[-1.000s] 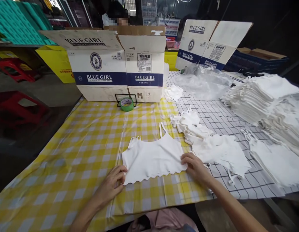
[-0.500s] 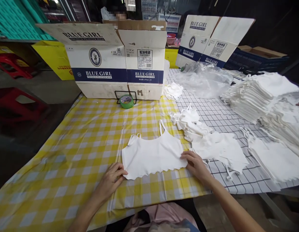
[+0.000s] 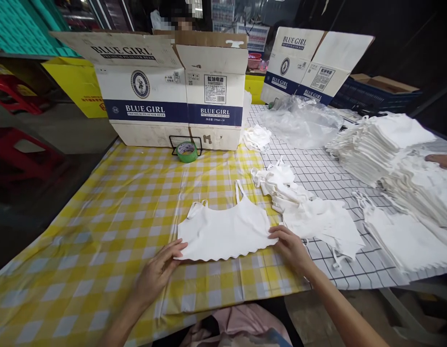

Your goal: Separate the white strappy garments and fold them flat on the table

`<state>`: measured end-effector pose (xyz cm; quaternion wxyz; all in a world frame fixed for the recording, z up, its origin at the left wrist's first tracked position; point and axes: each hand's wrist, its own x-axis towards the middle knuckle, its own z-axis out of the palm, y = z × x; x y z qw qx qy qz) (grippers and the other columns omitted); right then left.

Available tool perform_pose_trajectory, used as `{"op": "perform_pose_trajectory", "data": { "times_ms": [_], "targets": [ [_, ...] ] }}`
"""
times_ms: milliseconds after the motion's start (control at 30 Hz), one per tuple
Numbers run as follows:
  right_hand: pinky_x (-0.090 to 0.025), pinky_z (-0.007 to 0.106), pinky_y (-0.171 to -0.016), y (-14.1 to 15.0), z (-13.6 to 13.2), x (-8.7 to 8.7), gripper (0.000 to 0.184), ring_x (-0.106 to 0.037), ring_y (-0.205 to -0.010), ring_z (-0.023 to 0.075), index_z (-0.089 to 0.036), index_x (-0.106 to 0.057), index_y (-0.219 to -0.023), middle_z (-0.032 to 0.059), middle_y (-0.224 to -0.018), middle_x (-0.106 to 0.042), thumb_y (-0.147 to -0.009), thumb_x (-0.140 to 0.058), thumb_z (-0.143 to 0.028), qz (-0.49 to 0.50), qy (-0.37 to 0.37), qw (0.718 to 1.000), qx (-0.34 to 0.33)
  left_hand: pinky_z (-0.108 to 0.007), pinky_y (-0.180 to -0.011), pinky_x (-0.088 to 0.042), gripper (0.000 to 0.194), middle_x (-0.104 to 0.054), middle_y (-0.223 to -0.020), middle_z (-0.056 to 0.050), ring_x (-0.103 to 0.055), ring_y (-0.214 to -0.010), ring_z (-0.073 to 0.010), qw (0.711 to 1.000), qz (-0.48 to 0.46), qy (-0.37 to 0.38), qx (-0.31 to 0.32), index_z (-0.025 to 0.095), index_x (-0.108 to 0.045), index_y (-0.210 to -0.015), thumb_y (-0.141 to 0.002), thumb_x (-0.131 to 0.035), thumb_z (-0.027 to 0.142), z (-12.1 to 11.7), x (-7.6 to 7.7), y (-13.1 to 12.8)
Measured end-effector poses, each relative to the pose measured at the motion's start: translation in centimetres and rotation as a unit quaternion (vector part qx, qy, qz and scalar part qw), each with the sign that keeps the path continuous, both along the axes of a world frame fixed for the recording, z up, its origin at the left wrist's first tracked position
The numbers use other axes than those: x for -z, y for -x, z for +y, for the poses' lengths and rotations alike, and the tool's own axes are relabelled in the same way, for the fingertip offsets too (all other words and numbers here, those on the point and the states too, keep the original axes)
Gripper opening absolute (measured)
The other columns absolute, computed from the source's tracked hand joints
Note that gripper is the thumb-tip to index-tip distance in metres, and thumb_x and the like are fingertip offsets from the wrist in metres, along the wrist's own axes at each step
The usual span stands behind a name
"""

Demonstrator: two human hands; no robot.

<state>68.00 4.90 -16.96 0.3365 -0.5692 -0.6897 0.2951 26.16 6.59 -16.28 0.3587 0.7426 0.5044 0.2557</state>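
A white camisole top (image 3: 223,233) with thin straps and a wavy hem is spread out on the yellow checked tablecloth (image 3: 136,207), its straps pointing away from me. My left hand (image 3: 155,272) pinches the lower left corner, which looks slightly raised off the cloth. At the lower right corner, my right hand (image 3: 291,249) grips the hem between thumb and fingers. Just right of it lies a loose heap of white camisoles (image 3: 319,217).
Neat stacks of white garments (image 3: 375,144) fill the right side, with another person's hand (image 3: 440,160) over them. Behind stand a beer carton (image 3: 165,91), a roll of green tape (image 3: 187,153), a clear plastic bag (image 3: 303,123) and a second carton (image 3: 310,67).
My left hand has moved slightly up and left with its corner of the camisole, straightening the hem. The other person's hand reaches further into view at the right.
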Motion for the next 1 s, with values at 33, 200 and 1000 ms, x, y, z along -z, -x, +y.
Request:
{"op": "perform_pose_trajectory", "data": {
  "times_ms": [33, 200, 1000],
  "targets": [
    [-0.043, 0.039, -0.09, -0.1, 0.0, -0.9, 0.02, -0.055, -0.103, 0.0231, -0.023, -0.065, -0.088, 0.0077, -0.106, -0.06, -0.082, -0.047, -0.019, 0.032, 0.006, 0.999, 0.005, -0.037, -0.1, -0.039, 0.013, -0.063, -0.117, -0.004, -0.047, -0.122, -0.0212, 0.999, -0.033, 0.012, -0.019, 0.026, -0.059, -0.09, -0.085, -0.048, 0.03, 0.0, -0.8, 0.0],
    [-0.048, 0.031, -0.071, -0.6, 0.8, -7.3, 0.013, -0.057, -0.081, 0.02, -0.021, -0.061, -0.086, 0.0058, -0.083, -0.061, -0.083, -0.056, -0.033, 0.184, 0.039, 0.981, 0.055, -0.022, -0.064, -0.048, 0.018, -0.064, -0.078, 0.0, -0.06, -0.072, -0.0149, 0.974, -0.146, 0.014, -0.17, 0.024, -0.057, -0.092, -0.078, -0.058, 0.037, 1.2, -6.6, -0.3],
    [-0.03, 0.022, -0.037, 0.6, 8.2, 0.8, 0.037, -0.041, -0.042, 0.0112, -0.02, -0.054, -0.074, -0.002, -0.053, -0.048, -0.076, -0.045, -0.055, 0.114, 0.203, 0.952, 0.196, -0.026, -0.056, -0.048, 0.048, -0.068, -0.074, -0.003, -0.062, -0.059, -0.0145, 0.913, -0.23, 0.256, -0.22, 0.016, -0.058, -0.092, -0.065, -0.063, 0.055, 10.3, 1.6, -3.8]
  ]
}}
